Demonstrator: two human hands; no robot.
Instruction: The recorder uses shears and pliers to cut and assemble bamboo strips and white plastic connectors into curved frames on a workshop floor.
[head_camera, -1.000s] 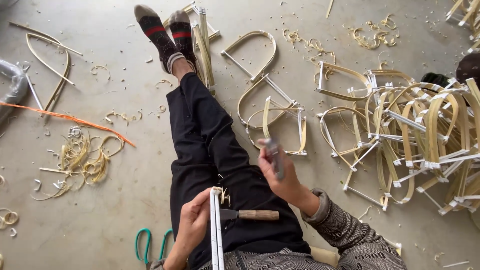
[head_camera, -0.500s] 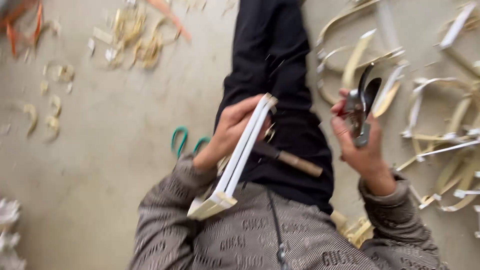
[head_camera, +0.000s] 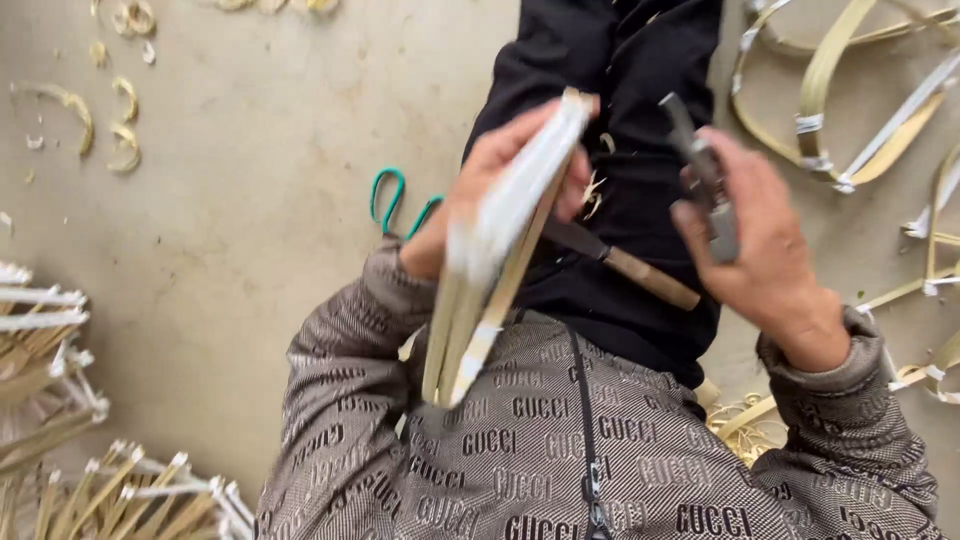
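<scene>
Head view: the left hand has its fingers clamped around a bundle of pale bamboo strips; the right hand grips grey metal pliers, just right of it. A steady bundle would help accuracy.

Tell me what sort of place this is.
Probably a floor-level workshop for bamboo or cane craft. The left hand holds a bundle of split strips, the right hand a metal tool; bent strip frames and curled shavings litter the concrete floor.
</scene>
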